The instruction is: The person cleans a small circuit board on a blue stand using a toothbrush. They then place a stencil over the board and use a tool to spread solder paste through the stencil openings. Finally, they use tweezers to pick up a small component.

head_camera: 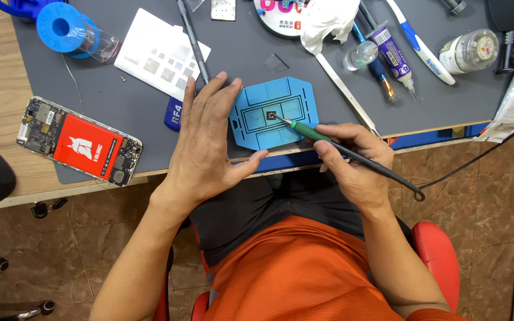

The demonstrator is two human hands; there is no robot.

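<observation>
While the right hand (355, 157) grips a soldering iron (328, 141), the flat left hand (206, 145) (holding nothing) partly hides the blue holder (272, 113).

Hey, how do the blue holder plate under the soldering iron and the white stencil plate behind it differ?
The blue holder plate is eight-sided with raised frames; the white stencil plate is a tilted rectangle with small square cutouts. The blue one carries a tiny chip touched by the soldering iron in the right hand, with the left hand against its edge; the white one lies untouched. Both lie flat on the grey mat.
</observation>
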